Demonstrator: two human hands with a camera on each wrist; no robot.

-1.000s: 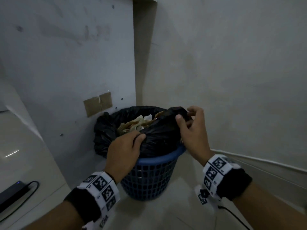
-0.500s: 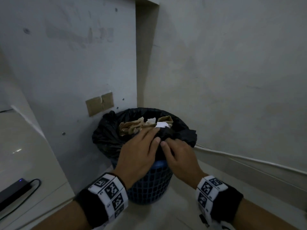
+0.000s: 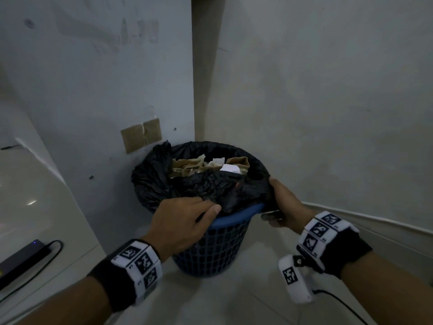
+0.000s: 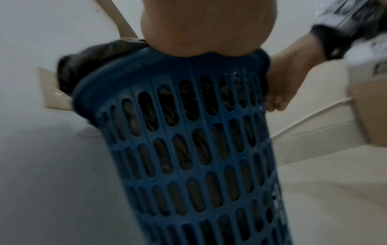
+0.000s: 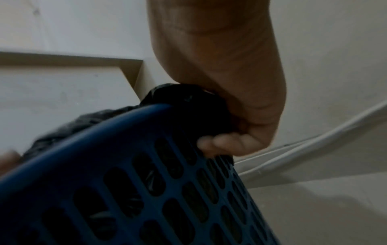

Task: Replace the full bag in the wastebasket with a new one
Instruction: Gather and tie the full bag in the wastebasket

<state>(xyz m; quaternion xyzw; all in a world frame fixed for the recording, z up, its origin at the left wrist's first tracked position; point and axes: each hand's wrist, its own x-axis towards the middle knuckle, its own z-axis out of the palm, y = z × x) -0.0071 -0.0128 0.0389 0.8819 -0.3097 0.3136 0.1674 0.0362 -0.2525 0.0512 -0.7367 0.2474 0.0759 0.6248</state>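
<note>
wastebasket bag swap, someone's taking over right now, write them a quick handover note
Left hand: rests on the gathered near edge of the black bag, thumb against it; a real grip can't be confirmed.
Right hand: fingers curled round the bag's overhang at the right of the rim.
Blue wastebasket stands on the floor in the corner, bag inside and full of paper scraps.
Done: near rim freed of bag.
Left: free the far and left rim, lift the bag out, fit a new one; none in view.
</note>
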